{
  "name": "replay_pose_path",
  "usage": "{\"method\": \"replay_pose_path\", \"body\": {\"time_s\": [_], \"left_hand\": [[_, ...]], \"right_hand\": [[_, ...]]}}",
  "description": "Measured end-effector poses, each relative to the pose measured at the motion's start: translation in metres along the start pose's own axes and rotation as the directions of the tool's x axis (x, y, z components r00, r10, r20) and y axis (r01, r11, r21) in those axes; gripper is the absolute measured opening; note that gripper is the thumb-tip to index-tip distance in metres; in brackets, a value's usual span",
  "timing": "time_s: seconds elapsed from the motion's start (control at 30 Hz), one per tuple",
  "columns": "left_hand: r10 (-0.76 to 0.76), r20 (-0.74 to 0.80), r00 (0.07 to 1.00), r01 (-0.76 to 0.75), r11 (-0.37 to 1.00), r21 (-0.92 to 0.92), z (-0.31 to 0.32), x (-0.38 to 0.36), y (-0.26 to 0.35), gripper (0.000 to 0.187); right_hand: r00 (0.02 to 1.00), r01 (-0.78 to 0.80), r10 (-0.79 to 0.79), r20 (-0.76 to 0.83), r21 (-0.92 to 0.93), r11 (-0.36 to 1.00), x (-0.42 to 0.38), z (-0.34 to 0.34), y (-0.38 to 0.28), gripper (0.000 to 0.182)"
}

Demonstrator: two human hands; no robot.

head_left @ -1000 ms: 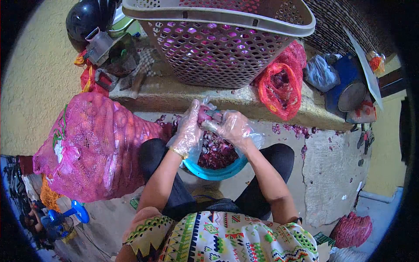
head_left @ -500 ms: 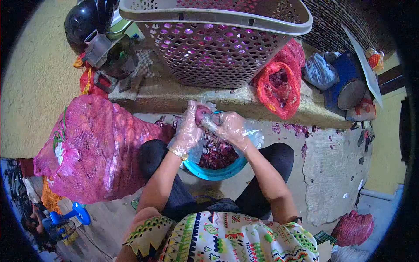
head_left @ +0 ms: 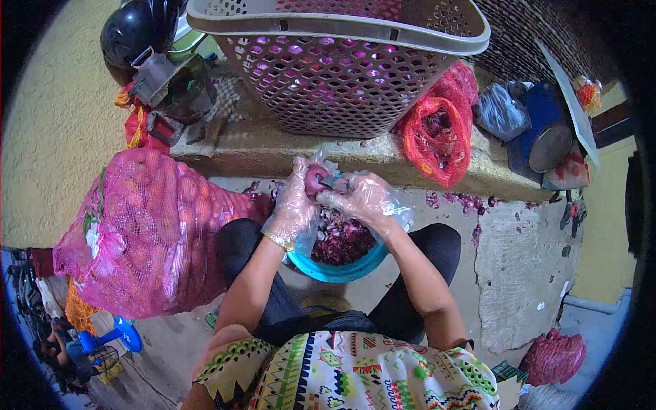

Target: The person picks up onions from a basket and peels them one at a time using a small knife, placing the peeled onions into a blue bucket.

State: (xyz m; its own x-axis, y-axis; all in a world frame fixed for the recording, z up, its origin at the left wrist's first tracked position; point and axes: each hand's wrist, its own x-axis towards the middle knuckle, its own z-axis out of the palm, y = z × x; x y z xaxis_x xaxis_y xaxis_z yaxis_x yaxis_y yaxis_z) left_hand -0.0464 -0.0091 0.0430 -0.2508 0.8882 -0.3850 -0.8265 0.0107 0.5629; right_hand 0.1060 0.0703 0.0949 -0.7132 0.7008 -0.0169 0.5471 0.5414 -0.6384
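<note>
Clear plastic gloves cover both my hands. My left hand (head_left: pixel 295 198) is closed around a red onion (head_left: pixel 315 179), holding it above the far side of a turquoise basin (head_left: pixel 348 275). In my right hand (head_left: pixel 365 198) is a small knife (head_left: pixel 329 182), its short dark blade against the onion's right side; the handle is hidden by my fingers. Below my hands, dark red onion skins (head_left: pixel 340 244) lie in the basin between my knees.
A large pink mesh sack of onions (head_left: pixel 157 232) stands at my left. Ahead, a perforated basket (head_left: pixel 335 89) sits on a concrete ledge (head_left: pixel 273 154), beside a red mesh bag (head_left: pixel 435 147). Loose skins (head_left: pixel 471 203) are scattered on the floor to the right.
My right hand has shifted slightly and turned, so the knife blade now shows against the onion. My left hand stays almost in place with the onion.
</note>
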Motion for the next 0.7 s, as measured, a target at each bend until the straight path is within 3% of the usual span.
{"method": "replay_pose_path", "body": {"time_s": [0.1, 0.33, 0.37, 0.4, 0.43, 0.47, 0.5, 0.53, 0.57, 0.6, 0.63, 0.67, 0.7], "left_hand": [[0.022, 0.044, 0.999, -0.022, 1.0, 0.015, -0.002, 0.001, -0.002, 0.052], [0.01, 0.061, 0.998, -0.01, 1.0, 0.009, -0.007, 0.005, -0.004, 0.053], [0.011, 0.061, 0.998, -0.011, 1.0, 0.009, -0.007, 0.006, -0.004, 0.053], [0.003, -0.035, 0.999, -0.004, 0.999, -0.041, -0.002, 0.005, -0.001, 0.047], [-0.011, -0.131, 0.991, -0.001, 0.996, -0.091, 0.002, 0.005, 0.0, 0.042], [-0.01, -0.132, 0.991, -0.002, 0.996, -0.091, -0.002, 0.006, -0.001, 0.042], [0.012, -0.15, 0.989, -0.018, 0.999, -0.042, -0.006, 0.008, 0.0, 0.038], [0.035, -0.167, 0.985, -0.035, 0.999, 0.007, -0.011, 0.008, 0.001, 0.036], [0.032, 0.007, 0.999, -0.032, 0.997, 0.077, -0.02, 0.001, 0.004, 0.041], [0.034, 0.006, 0.999, -0.034, 0.996, 0.077, -0.011, -0.006, 0.01, 0.041], [-0.035, -0.042, 0.998, 0.044, 0.973, 0.225, 0.003, -0.015, 0.017, 0.04], [-0.095, -0.098, 0.991, 0.125, 0.923, 0.363, 0.011, -0.019, 0.02, 0.038], [-0.091, -0.028, 0.995, 0.095, 0.923, 0.372, 0.007, -0.017, 0.016, 0.035]], "right_hand": [[0.985, 0.099, -0.106, -0.136, -0.06, 0.993, 0.0, 0.008, 0.009, 0.058], [0.988, 0.091, -0.107, -0.111, -0.14, 0.986, -0.001, 0.011, 0.01, 0.057], [0.997, 0.022, -0.023, -0.071, -0.013, 1.0, 0.001, 0.013, 0.014, 0.057], [0.998, -0.052, 0.055, -0.02, 0.111, 0.992, 0.002, 0.01, 0.009, 0.056], [0.998, -0.052, 0.054, -0.018, 0.111, 0.992, 0.001, 0.006, 0.003, 0.056], [0.985, -0.168, 0.167, 0.04, 0.427, 0.889, -0.001, 0.0, -0.003, 0.056], [0.959, -0.271, 0.253, 0.13, 0.685, 0.676, -0.002, -0.005, -0.009, 0.056], [0.959, -0.271, 0.253, 0.13, 0.684, 0.677, -0.002, -0.005, -0.006, 0.056], [0.927, -0.364, 0.311, 0.208, 0.694, 0.621, -0.001, -0.002, 0.0, 0.058], [0.887, -0.453, 0.362, 0.286, 0.694, 0.559, 0.001, 0.002, 0.006, 0.06], [0.888, -0.452, 0.36, 0.287, 0.694, 0.56, 0.002, 0.008, 0.013, 0.06], [0.889, -0.454, 0.38, 0.257, 0.611, 0.649, 0.004, 0.017, 0.022, 0.055], [0.891, -0.452, 0.396, 0.223, 0.517, 0.727, 0.007, 0.025, 0.029, 0.049]]}}
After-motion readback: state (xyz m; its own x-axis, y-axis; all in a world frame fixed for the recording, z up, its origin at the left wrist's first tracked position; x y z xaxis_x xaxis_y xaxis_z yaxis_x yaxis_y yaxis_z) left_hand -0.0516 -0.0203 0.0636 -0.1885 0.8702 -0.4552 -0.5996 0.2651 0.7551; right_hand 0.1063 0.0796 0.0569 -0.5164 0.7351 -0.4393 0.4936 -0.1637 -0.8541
